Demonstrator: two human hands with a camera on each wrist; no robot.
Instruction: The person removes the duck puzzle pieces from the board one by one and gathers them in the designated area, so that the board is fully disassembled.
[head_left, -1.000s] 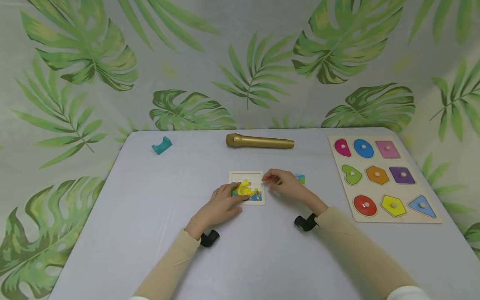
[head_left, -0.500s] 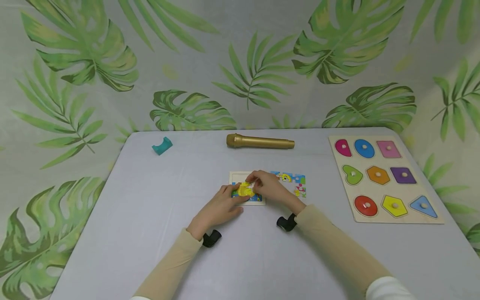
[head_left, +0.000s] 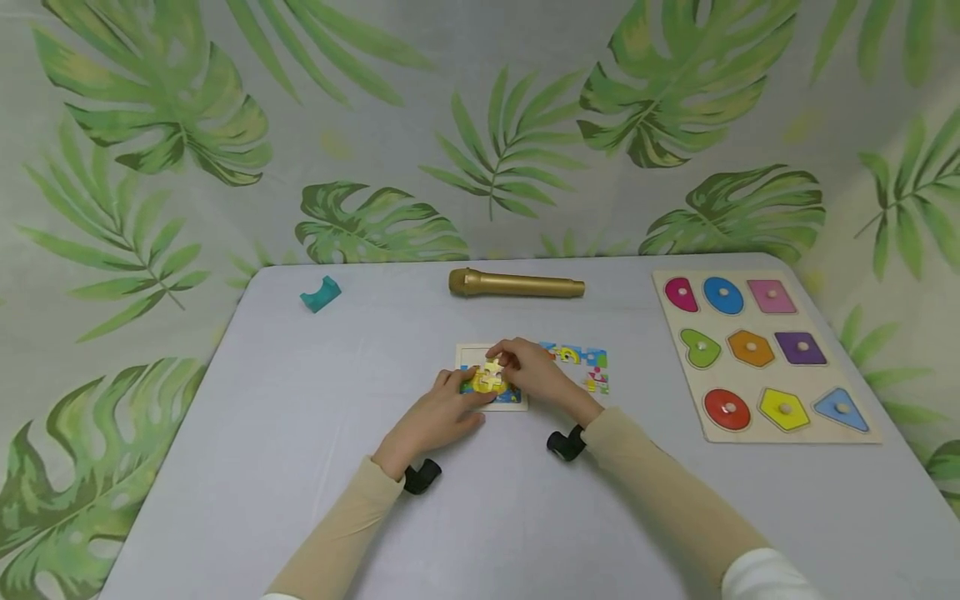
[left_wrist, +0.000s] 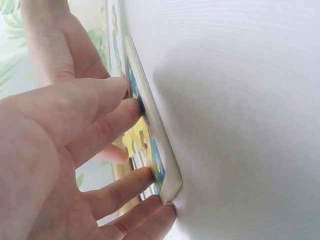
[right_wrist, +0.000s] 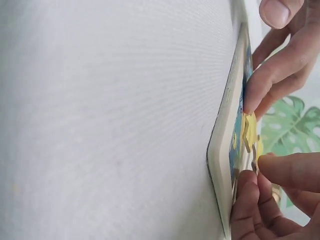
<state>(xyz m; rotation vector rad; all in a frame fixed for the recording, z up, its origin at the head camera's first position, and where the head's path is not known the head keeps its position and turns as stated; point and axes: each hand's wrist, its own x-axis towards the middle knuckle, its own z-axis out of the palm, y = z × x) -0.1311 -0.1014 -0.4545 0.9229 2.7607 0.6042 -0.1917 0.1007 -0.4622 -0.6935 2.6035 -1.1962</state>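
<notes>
A small wooden jigsaw tray (head_left: 513, 407) with a blue and yellow picture lies flat at mid-table. My left hand (head_left: 441, 410) rests on its left part, fingertips (left_wrist: 145, 175) touching the rim and pieces. From the right, my right hand (head_left: 534, 369) reaches over the tray. Between its thumb and fingers it pinches a yellow jigsaw piece (head_left: 492, 375), held tilted above the picture. In the right wrist view the thumb and fingers meet at that piece, close over the tray's rim (right_wrist: 219, 155). The fingers partly hide the piece's outline.
Several loose jigsaw pieces (head_left: 596, 380) lie just right of the tray, partly behind my right hand. A gold microphone (head_left: 517, 285) lies beyond it. A teal curved block (head_left: 321, 294) is at the back left. A knobbed shape board (head_left: 720, 417) fills the right side.
My right hand has moved left from beside the tray to over it, uncovering the loose pieces. The yellow piece in its fingers has since tilted. My left hand has stayed in place.
</notes>
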